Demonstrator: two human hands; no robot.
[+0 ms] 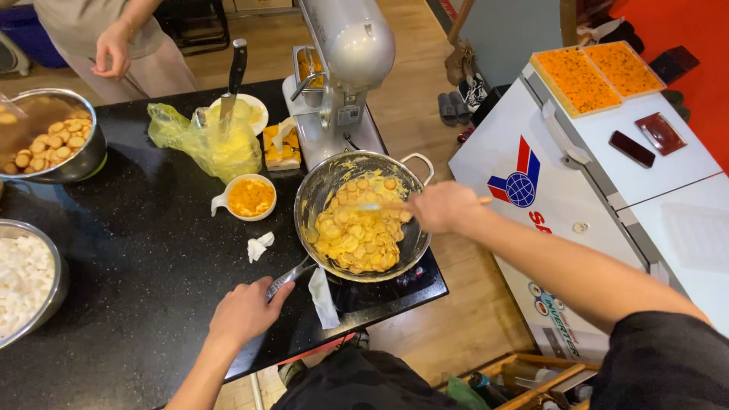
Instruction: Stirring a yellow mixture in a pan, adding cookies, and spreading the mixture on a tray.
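A steel mixing bowl (416, 235) tilts on the black counter's near right corner, filled with round slices coated in yellow batter (357, 231). My left hand (247, 307) grips the bowl's near handle (292, 275). My right hand (443, 206) is closed on a wooden stirring stick (380, 205), whose tip rests in the batter.
A stand mixer (345, 61) rises behind the bowl. Nearby are a small white cup of orange sauce (250, 197), a yellow plastic bag (201, 140), a knife (234, 80), and two bowls at left (53, 144). Another person's hand (112, 49) hangs at the far edge. A white chest freezer (600, 175) stands right.
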